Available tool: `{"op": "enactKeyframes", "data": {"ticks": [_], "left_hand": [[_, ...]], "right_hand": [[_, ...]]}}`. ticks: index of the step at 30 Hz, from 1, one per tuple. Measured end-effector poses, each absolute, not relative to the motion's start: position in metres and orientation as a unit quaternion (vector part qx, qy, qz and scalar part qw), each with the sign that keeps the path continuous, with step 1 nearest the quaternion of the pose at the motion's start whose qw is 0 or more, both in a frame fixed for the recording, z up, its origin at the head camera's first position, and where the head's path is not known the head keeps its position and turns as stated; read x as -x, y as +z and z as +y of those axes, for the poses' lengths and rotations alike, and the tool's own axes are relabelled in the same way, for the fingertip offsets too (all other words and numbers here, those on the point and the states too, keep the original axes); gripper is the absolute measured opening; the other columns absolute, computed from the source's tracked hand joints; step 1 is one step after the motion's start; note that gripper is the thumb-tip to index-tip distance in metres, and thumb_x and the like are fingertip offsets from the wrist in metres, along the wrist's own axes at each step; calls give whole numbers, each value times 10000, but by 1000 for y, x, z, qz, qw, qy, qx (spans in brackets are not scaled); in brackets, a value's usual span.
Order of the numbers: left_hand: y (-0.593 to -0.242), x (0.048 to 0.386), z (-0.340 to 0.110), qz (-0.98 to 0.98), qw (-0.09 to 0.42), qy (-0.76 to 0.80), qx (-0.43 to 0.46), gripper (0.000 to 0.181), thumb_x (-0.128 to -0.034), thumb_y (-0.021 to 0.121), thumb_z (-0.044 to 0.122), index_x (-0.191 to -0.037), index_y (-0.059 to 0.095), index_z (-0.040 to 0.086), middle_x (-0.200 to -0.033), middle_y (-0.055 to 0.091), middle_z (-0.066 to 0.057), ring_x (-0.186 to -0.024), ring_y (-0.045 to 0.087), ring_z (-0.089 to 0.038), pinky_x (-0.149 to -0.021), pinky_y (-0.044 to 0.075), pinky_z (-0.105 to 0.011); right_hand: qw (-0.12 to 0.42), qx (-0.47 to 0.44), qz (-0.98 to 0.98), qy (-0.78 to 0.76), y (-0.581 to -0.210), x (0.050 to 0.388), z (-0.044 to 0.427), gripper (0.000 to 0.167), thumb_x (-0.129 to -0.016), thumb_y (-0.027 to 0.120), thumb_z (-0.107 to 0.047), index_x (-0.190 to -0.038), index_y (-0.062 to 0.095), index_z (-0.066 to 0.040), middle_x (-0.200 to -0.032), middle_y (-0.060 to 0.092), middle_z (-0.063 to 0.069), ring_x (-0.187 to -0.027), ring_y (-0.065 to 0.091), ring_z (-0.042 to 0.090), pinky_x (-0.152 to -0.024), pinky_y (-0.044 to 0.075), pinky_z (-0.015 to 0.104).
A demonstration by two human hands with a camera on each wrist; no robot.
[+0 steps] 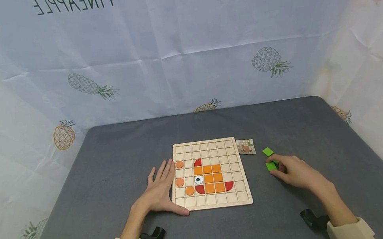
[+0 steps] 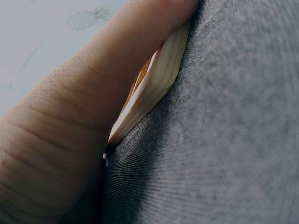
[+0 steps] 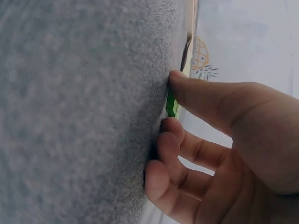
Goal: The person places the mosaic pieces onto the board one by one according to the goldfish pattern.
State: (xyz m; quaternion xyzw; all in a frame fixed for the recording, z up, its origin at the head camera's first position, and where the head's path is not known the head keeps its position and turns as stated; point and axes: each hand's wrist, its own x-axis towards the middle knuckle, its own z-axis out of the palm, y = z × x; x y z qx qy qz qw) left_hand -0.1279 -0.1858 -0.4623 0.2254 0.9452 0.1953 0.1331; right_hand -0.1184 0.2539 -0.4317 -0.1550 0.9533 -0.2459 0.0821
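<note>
A square wooden grid board (image 1: pixel 211 200) lies flat on the table. My left hand (image 1: pixel 159 191) rests at its left side with fingers straight, the thumb along the front-left corner; the left wrist view shows the thumb against the board's wooden edge (image 2: pixel 163 70). On the board are orange square tiles (image 1: pixel 208 178), red quarter-circle tiles (image 1: pixel 229 186), orange discs (image 1: pixel 180 182) and a white eye disc (image 1: pixel 199 179). To the right of the board, my right hand (image 1: pixel 296 170) pinches a green square tile (image 1: pixel 270 166) between thumb and finger, at the tabletop.
Another green square tile (image 1: pixel 268 151) lies just beyond the right fingertips, and a bit of green shows under them. A small pattern card (image 1: pixel 246 147) lies against the board's right edge. The grey table (image 1: pixel 203 128) meets a pineapple-print curtain (image 1: pixel 179 81) at the back.
</note>
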Motion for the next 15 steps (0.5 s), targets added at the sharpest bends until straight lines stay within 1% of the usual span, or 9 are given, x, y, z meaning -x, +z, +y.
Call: {"op": "enactKeyframes", "data": {"ticks": [7, 10, 15], "left_hand": [[-462, 128, -186, 945, 130, 198, -224, 1524, -584, 856, 731, -1639, 33, 1, -1731, -4, -195, -1609, -6, -416, -1223, -23, -687], [-462, 128, -186, 945, 130, 200, -224, 1523, -583, 857, 731, -1639, 37, 1, -1731, 0, -197, -1609, -4, -418, -1223, -23, -688], [-462, 128, -186, 946, 127, 196, -227, 1536, -575, 856, 740, -1639, 29, 2, -1731, -3, -197, -1610, -3, -413, -1226, -20, -683]], "right_hand": [[64, 167, 953, -243, -433, 119, 255, 328, -952, 712, -127, -1262, 663, -31, -663, 528, -50, -544, 387, 28, -509, 329, 228], [65, 165, 955, -239, -433, 119, 254, 322, -949, 715, -128, -1250, 666, -27, -669, 540, -51, -554, 400, 32, -515, 337, 232], [71, 156, 957, -235, -431, 117, 253, 321, -948, 721, -152, -1248, 673, -49, -677, 559, -57, -563, 428, 46, -527, 351, 244]]}}
